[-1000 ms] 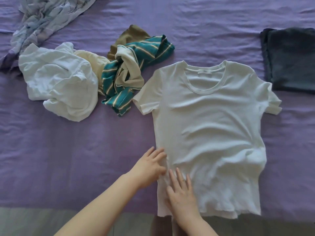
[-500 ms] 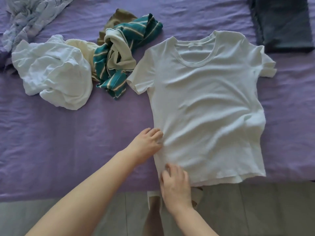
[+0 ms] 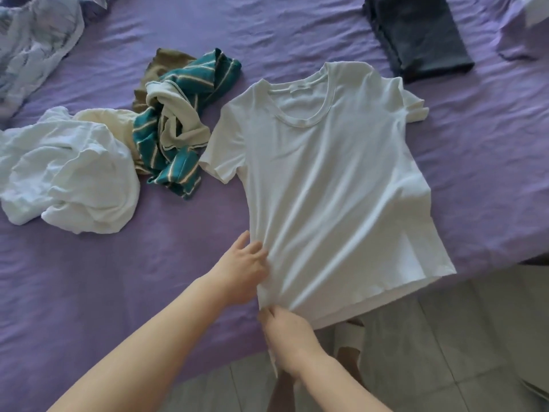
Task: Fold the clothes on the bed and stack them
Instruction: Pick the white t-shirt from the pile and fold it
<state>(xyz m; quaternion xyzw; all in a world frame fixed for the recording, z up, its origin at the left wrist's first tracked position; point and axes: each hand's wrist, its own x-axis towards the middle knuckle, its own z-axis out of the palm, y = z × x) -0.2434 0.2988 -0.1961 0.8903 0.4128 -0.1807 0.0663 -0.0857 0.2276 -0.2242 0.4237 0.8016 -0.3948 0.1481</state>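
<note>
Nearest, the right hand (image 3: 286,331) pinches the near-left hem corner of the white T-shirt (image 3: 326,185), its grip closed on cloth at the bed (image 3: 89,278) edge. Just beyond, the left hand (image 3: 242,270) pinches the same side seam. From both grips the shirt's long axis runs away and rightward, collar farthest, toward the folded dark garment (image 3: 416,34).

- White T-shirt (image 3: 326,185): spread flat, neck toward frame top, centre-right, hem over bed edge.
- Crumpled white garment (image 3: 65,173), teal striped garment (image 3: 181,120): left, unfolded.
- Dark folded garment (image 3: 421,34): upper right.
</note>
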